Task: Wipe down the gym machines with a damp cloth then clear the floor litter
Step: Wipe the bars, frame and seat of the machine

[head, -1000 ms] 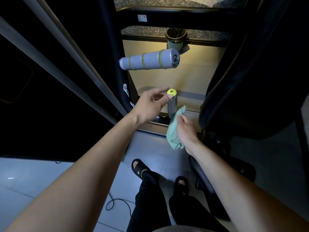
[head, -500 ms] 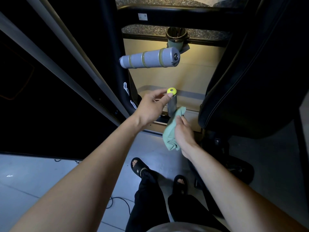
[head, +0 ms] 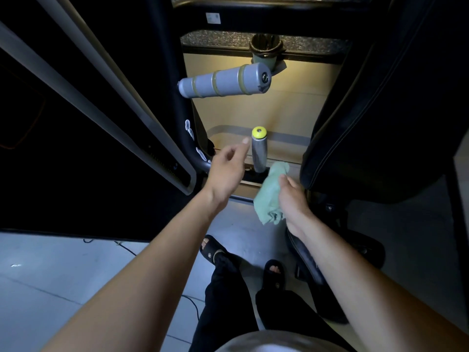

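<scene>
1. Between the dark upholstered seat pad [head: 380, 97] and the black steel frame [head: 167, 97] of a gym machine, a person stands in black sandals and leans in with both bare arms.

2. Wiping is under way: the right hand [head: 294, 199] grips a crumpled pale green cloth [head: 270, 194], fingers curled round it, just beside the base of an upright silver metal handle with a yellow end cap [head: 258, 148].

3. Beside that handle the left hand [head: 225, 168] hovers with fingers relaxed and apart, holding nothing; one fingertip lies close to the shaft, apparently short of touching it.

4. Above them a grey cylindrical foam roller with yellow-green bands [head: 225, 81] juts from the frame; whether it has been wiped cannot be told.

5. Judged from this moment, the task is in its first part, with the cloth at the small handle and the rest of the machine open to doubt.

6. Floor litter is still to come; on the pale grey floor [head: 63, 288] only a thin black cable [head: 193, 306] shows, and no litter is plainly visible.

7. A small white sticker [head: 212, 18] sits on the top crossbar, its print too small to read; white markings [head: 189, 129] on the frame's upright are likewise illegible.
</scene>
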